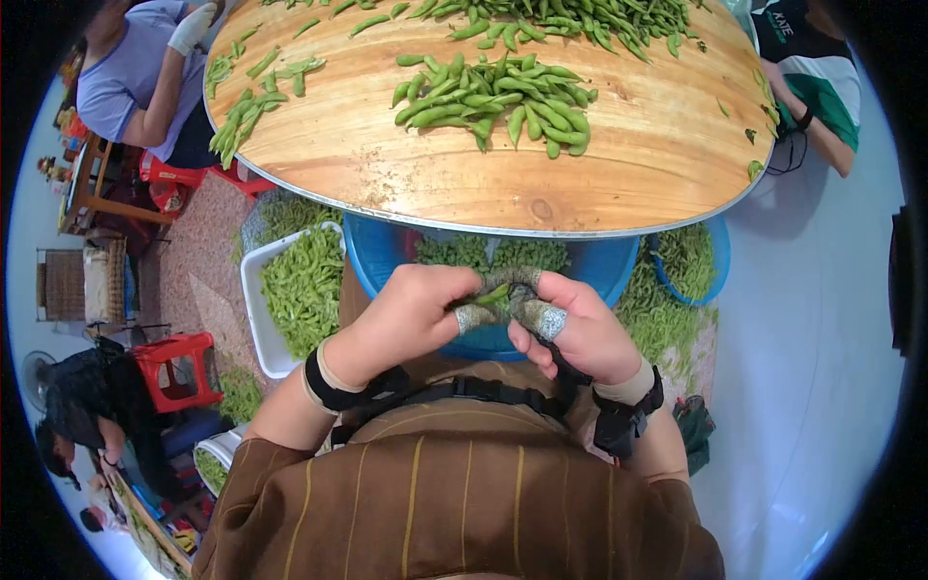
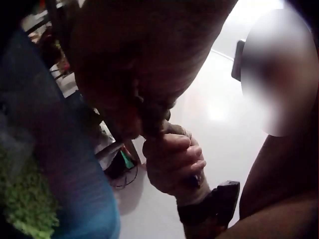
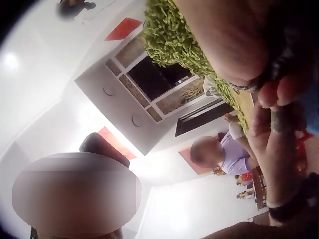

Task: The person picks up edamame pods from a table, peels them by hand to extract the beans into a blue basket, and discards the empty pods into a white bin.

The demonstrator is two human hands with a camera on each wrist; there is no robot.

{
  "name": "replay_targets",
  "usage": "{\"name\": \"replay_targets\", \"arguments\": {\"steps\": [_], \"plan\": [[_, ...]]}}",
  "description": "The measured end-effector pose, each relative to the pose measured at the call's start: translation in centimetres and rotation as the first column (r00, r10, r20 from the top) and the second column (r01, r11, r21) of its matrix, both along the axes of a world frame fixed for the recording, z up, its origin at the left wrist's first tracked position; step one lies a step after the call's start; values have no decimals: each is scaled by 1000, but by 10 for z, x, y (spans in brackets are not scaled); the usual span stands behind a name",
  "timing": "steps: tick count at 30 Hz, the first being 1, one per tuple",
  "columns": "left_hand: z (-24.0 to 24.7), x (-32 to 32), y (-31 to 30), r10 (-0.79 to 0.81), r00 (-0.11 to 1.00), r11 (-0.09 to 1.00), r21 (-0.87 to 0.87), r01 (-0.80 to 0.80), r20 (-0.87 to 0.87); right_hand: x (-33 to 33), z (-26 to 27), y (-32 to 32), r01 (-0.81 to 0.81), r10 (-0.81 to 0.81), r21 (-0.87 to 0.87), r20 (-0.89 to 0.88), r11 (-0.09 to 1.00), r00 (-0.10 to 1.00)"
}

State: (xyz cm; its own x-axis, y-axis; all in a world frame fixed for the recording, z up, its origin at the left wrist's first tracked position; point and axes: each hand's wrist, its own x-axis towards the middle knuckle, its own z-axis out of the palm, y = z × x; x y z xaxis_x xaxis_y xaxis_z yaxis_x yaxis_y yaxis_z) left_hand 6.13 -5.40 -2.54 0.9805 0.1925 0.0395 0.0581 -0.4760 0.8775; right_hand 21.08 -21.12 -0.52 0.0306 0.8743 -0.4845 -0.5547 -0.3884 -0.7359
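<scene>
In the head view, the left hand (image 1: 401,319) and right hand (image 1: 580,329) meet just short of the near edge of the round wooden table (image 1: 435,184). They are above the near rim of a blue basin (image 1: 372,261). Both pinch one green pod (image 1: 493,293) between wrapped thumbs and curled fingers, with the knuckles close together. The table rim overhangs the basin, leaving only a narrow gap over the hands. A white tray (image 1: 253,290) of pods sits just left of the basin and a second blue tub (image 1: 720,256) to the right. A loose heap of pods (image 1: 493,97) lies well back on the tabletop, with bare wood between it and the rim.

In the left wrist view, the left hand is a dark blur up close, so its fingers cannot be made out. The right hand (image 2: 172,162) has its fingers curled tight together. The basin wall (image 2: 75,164) stands at the left, and bare pale floor lies to the right.

In the right wrist view, the picture is blurred. Fingertips press together at the right edge, with heaped pods (image 3: 169,35) behind them.
</scene>
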Motion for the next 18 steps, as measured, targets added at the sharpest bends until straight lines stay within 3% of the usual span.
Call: {"name": "replay_targets", "arguments": {"steps": [1,2,4,6,7,8,9,12,14,15,17,18], "plan": [[-4,0,-1,-8,999,958,286,-8,54,-1,-1,0,-3,4,-10,38,1000,999],[-7,0,-1,-32,994,836,548,-30,105,-1,-2,1,-2,2,-11,34,1000,999],[-13,2,-4,-4,992,871,487,-60,129,-3,-6,3,20,-15,-32,153,999,988],[-9,2,-7,23,988,901,425,-86,151,-2,-12,1,16,-17,11,127,1000,992],[0,2,-9,101,993,995,10,-101,-58,-3,-15,0,12,-18,51,102,999,995],[5,1,-11,83,957,898,-396,-193,-279,-3,-18,-1,13,-18,52,101,999,995],[3,1,-13,84,957,898,-394,-194,-279,-4,-19,-1,12,-14,27,93,1000,996],[-12,-1,-16,86,977,952,-274,-139,-195,-8,-26,-3,17,-17,-13,44,1000,999],[-20,-2,-14,42,997,999,6,-42,-59,-7,-26,-5,29,-29,-32,2,999,1000],[-18,-2,-12,38,997,999,5,-38,-61,-5,-25,-5,21,-22,-42,-25,999,999],[-11,-3,-7,-40,998,962,270,52,-50,-4,-21,-4,20,-23,-53,-56,998,998],[-9,-2,-8,-45,998,961,270,58,-54,-4,-20,-3,9,-8,-59,9,998,1000]]}}
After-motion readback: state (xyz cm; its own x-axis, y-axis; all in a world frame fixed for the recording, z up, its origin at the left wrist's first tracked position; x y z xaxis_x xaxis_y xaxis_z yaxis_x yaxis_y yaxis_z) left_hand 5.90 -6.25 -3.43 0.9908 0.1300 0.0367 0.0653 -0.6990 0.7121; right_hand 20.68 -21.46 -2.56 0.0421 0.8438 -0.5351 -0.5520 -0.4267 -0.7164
